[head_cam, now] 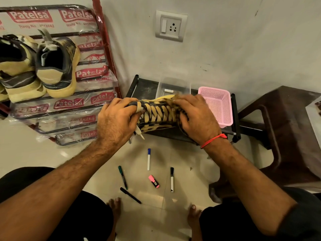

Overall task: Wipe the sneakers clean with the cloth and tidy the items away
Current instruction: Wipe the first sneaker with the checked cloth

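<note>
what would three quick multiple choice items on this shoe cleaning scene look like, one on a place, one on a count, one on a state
1. Where is the pink basket?
A. on the low black stand by the wall
B. on the red shoe rack
C. on the floor among the pens

2. How many pens and markers lie on the floor?
A. two
B. five
C. eight

3. What is the state of the sneaker being handled?
A. lying untouched on the floor
B. gripped by both hands
C. stored on the rack

Answers:
1 A, it sits on the black stand, right of a clear box.
2 B, five lie near the feet.
3 B, the left hand and right hand grip it.
</note>
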A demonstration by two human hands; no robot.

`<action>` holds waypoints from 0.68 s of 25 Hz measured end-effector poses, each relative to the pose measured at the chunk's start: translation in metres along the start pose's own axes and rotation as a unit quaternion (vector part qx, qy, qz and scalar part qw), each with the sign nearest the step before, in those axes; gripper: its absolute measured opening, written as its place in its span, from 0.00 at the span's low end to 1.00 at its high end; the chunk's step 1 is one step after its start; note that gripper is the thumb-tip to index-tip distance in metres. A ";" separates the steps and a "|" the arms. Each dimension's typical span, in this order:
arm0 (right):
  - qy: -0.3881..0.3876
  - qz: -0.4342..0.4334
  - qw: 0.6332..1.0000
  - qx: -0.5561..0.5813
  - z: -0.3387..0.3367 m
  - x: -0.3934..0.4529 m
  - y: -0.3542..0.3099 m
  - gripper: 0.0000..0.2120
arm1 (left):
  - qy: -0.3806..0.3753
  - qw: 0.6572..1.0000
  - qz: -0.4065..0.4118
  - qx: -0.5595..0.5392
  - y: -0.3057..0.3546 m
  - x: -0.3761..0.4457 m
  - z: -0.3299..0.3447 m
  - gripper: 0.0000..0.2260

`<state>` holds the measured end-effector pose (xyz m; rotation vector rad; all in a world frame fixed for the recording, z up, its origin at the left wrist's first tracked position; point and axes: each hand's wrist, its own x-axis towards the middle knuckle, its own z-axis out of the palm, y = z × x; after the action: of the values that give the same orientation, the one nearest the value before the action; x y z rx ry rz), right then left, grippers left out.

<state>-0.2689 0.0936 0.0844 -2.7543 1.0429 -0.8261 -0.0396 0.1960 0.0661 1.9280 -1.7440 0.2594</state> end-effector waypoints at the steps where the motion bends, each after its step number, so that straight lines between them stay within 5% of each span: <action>1: 0.012 0.030 0.999 -0.013 -0.002 0.002 0.012 0.17 | 0.005 1.000 0.001 0.010 -0.002 0.000 -0.001 0.16; 5: 0.013 0.111 0.994 0.010 -0.012 0.002 0.030 0.17 | 0.001 0.999 -0.034 -0.028 -0.005 0.005 -0.004 0.14; 11: -0.026 0.048 0.998 0.038 0.001 -0.006 -0.007 0.18 | -0.008 0.965 -0.211 -0.158 -0.005 0.009 -0.002 0.13; 17: 0.000 0.025 1.000 0.018 -0.003 -0.002 -0.002 0.18 | -0.046 0.967 -0.157 -0.196 0.001 0.008 -0.003 0.14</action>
<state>-0.2705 0.0966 0.0868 -2.6871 1.0806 -0.8284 -0.0387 0.1909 0.0724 1.8992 -1.3840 -0.2747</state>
